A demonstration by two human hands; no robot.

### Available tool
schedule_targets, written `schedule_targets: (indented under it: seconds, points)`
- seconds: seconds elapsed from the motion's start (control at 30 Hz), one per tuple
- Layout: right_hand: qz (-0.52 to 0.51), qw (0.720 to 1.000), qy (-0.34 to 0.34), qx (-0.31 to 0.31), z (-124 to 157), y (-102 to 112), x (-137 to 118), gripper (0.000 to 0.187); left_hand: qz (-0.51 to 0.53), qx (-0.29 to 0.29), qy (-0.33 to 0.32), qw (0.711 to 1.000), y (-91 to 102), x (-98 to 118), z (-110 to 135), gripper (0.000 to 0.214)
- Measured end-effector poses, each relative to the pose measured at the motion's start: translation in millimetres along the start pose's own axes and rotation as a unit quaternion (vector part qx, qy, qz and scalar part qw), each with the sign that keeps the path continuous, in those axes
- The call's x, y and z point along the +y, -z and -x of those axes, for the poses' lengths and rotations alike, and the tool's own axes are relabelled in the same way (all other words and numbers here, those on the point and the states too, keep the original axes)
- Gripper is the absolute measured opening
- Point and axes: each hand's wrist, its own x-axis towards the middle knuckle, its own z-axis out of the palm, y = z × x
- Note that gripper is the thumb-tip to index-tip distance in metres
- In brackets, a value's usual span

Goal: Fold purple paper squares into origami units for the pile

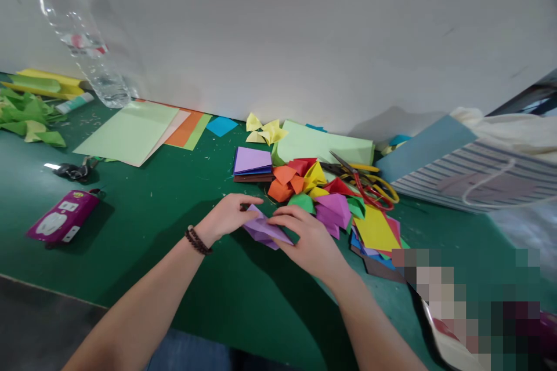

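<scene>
A folded piece of lilac origami paper (263,229) lies low over the green tabletop (143,232), pinched between both hands. My left hand (226,214) grips its left end, with a dark beaded bracelet on the wrist. My right hand (310,237) presses its right side with spread fingers. Just beyond the right hand sits a heap of folded paper pieces (308,182) in orange, red, yellow, green and lilac. Part of the lilac paper is hidden under my fingers.
Red-handled scissors (365,185) lie beyond the heap, near a stack of square paper (252,163). Further papers (126,133) lie along the wall. A plastic bottle (82,40) stands far left, and a striped paper bag (474,174) sits right. A pixelated patch covers the lower right.
</scene>
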Motion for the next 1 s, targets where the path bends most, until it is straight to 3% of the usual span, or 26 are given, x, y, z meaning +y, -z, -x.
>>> schedule_targets:
  seconds: [0.1, 0.17, 0.23, 0.3, 0.33, 0.53, 0.7, 1.0]
  points:
    - [-0.061, 0.994, 0.000, -0.095, -1, 8, -1, 0.038, -0.056, 0.001, -0.006, 0.998, 3.6, -3, 0, 0.042]
    - [-0.117, 0.985, -0.006, -0.125, -3, 8, 3, 0.037, -0.078, -0.002, -0.012, 0.997, 3.7, -5, -1, 0.035]
    - [-0.119, 0.989, -0.050, -0.065, -6, 0, 10, 0.017, -0.098, -0.004, -0.020, 0.995, 2.5, -6, -2, 0.019]
    - [-0.065, 0.996, -0.065, 0.019, -10, -13, 18, 0.013, -0.122, 0.003, -0.032, 0.992, 0.7, -6, -3, 0.008]
    - [-0.040, 0.997, -0.057, 0.025, -12, -21, 22, 0.011, -0.137, 0.009, -0.039, 0.990, -0.1, -5, -3, 0.007]
    - [0.121, 0.992, 0.010, -0.015, -21, -50, 30, 0.012, -0.206, 0.024, -0.059, 0.977, -2.6, -5, -2, 0.013]
    - [0.174, 0.983, 0.045, -0.023, -19, -52, 32, 0.021, -0.240, 0.017, -0.058, 0.969, -2.0, -3, 0, 0.009]
    - [0.202, 0.972, 0.118, -0.016, -22, -51, 31, 0.028, -0.275, 0.015, -0.059, 0.960, -2.5, 1, 4, 0.022]
